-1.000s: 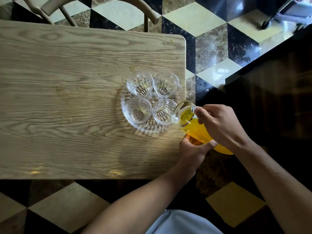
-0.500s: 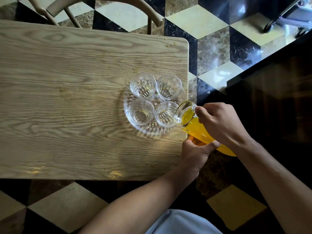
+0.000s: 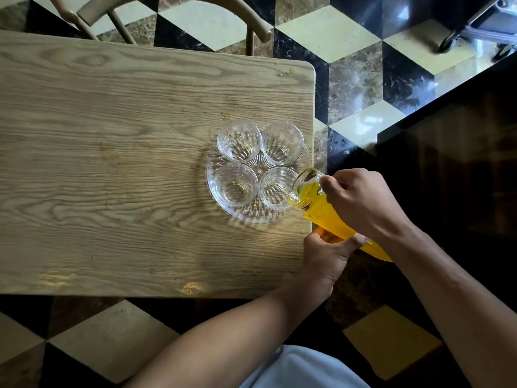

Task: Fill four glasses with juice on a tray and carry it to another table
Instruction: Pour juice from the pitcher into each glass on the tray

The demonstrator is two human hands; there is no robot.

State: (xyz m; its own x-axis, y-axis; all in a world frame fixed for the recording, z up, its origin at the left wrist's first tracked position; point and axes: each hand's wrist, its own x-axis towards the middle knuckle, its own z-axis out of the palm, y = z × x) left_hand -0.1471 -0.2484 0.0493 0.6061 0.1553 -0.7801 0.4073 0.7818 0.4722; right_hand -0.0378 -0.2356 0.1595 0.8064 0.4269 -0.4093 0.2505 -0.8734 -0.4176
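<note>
A round clear glass tray (image 3: pixel 221 207) sits near the right end of the wooden table (image 3: pixel 112 163). Several clear ribbed glasses stand on it; the near right glass (image 3: pixel 277 189) is closest to the jug. A glass jug of orange juice (image 3: pixel 316 208) is tilted with its mouth over that glass's rim. My right hand (image 3: pixel 363 203) grips the jug near its neck from above. My left hand (image 3: pixel 327 256) holds the jug's body from below. The glasses look almost empty, with only a faint yellowish trace at their bottoms.
A wooden chair (image 3: pixel 167 12) stands behind the table's far edge. The floor has a cube pattern of black, cream and brown tiles. A dark surface (image 3: pixel 461 163) lies to the right. A wheeled frame (image 3: pixel 475 26) is at the top right.
The jug has tipped a little further and its mouth has moved over the near right glass. The camera view shifted slightly; both hands keep their hold.
</note>
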